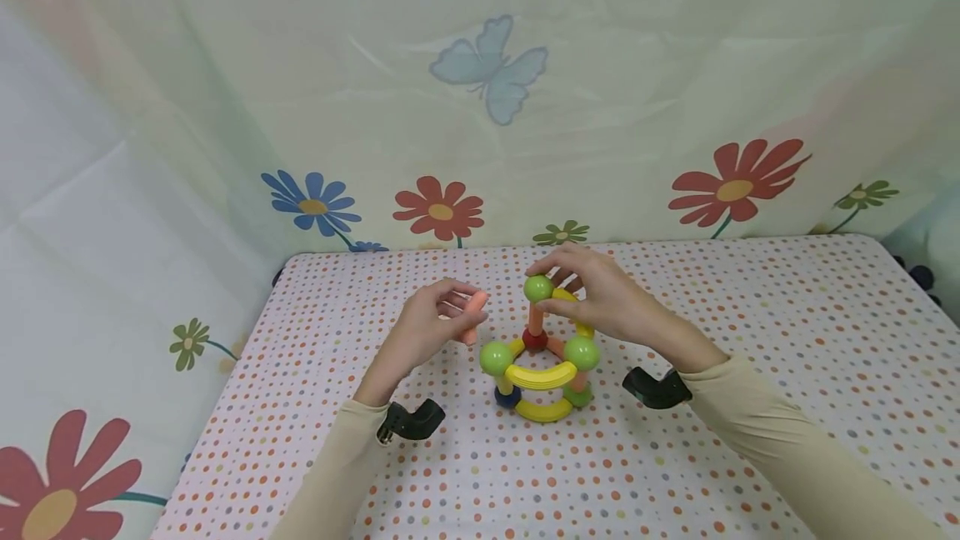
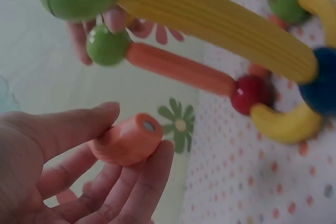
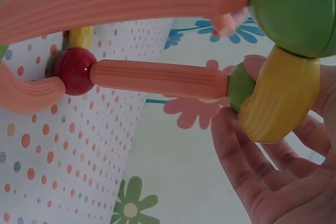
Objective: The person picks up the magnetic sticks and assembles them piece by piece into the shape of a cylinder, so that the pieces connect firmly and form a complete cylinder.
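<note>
My left hand (image 1: 422,325) pinches a short orange magnetic stick (image 1: 473,315) between thumb and fingers, apart from the structure. A silvery magnet shows in that stick's end in the left wrist view. My right hand (image 1: 617,298) holds a green ball (image 1: 537,287) between thumb and fingertips. This ball sits on an upright orange stick (image 3: 163,80) rising from a red ball (image 1: 535,339), and a curved yellow stick (image 3: 283,98) reaches it. Lower at the front, two more green balls, the left one (image 1: 496,358) and the right one (image 1: 581,352), are joined by a curved yellow stick (image 1: 542,376).
The structure's base has a dark blue ball (image 1: 507,396), a green ball (image 1: 577,394) and a curved yellow stick (image 1: 543,412). It stands on a dotted tablecloth (image 1: 337,473). A flower-printed curtain (image 1: 600,90) hangs behind the table. Black wrist mounts are on both sleeves.
</note>
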Motion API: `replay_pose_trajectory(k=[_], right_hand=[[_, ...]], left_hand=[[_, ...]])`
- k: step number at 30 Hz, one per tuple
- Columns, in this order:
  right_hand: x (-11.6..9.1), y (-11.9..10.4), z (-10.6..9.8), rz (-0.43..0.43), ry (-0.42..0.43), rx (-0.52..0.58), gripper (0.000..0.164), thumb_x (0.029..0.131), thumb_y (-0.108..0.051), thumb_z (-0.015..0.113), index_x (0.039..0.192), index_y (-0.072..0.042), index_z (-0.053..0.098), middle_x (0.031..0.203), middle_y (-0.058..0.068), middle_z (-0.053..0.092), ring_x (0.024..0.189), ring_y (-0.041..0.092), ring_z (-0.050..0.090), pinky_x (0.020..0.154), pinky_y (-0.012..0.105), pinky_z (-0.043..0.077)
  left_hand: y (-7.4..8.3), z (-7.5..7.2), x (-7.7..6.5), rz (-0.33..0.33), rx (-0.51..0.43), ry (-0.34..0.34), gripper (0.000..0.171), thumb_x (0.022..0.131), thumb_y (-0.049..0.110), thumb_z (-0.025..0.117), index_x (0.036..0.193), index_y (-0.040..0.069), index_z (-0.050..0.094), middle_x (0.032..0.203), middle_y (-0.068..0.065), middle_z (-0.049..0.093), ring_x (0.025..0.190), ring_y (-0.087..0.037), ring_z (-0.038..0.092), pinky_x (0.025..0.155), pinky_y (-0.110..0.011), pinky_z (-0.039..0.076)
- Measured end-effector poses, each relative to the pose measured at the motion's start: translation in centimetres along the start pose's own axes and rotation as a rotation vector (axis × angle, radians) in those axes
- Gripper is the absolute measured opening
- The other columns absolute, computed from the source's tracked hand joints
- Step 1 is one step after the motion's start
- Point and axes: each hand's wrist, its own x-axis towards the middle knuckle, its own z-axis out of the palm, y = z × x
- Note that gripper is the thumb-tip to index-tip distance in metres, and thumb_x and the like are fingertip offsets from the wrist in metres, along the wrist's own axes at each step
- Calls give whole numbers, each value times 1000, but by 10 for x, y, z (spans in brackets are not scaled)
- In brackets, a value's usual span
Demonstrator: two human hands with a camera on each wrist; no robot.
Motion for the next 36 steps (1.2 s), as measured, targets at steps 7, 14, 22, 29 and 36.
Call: replay_pose_trajectory(k=[7,14,22,29,36], right_hand=[[0,0,1,-8,4,5,38,85,3,84,121,-1,70,117,11,67,99,29,68,87,48,58],[0,0,2,-17,4,2,36,87,1,83,121,-2,71,118,12,67,98,28,68,83,44,58],[-2,-4,-3,-10,7,5,36,90,-1,81,123,-3,69,121,12,65,107,32,64,89,51,56],[-11,-44,-2,-148,16,-75,26,90,-4,82,113,-7,72,112,5,63,101,24,59,85,43,53],[-20,-69,26,-283,-136,-147,23,89,-10,84,108,-11,71,111,-1,60,98,15,60,81,29,56]], left_hand=[[27,3,10,42,-40,-126,40,92,22,83,127,6,71,109,-9,72,93,-20,71,75,-38,63],[36,7,13,46,-28,-150,35,93,22,83,124,9,73,111,-8,71,94,-22,69,78,-44,63],[32,5,14,50,-146,-224,33,100,31,74,124,9,73,101,-14,73,92,-22,70,80,-38,62],[29,0,17,31,-245,-282,31,103,22,68,128,3,71,108,-13,74,92,-19,70,85,-36,60],[29,-2,18,2,-259,-280,32,102,22,67,126,2,71,111,-10,76,93,-19,70,83,-36,60]])
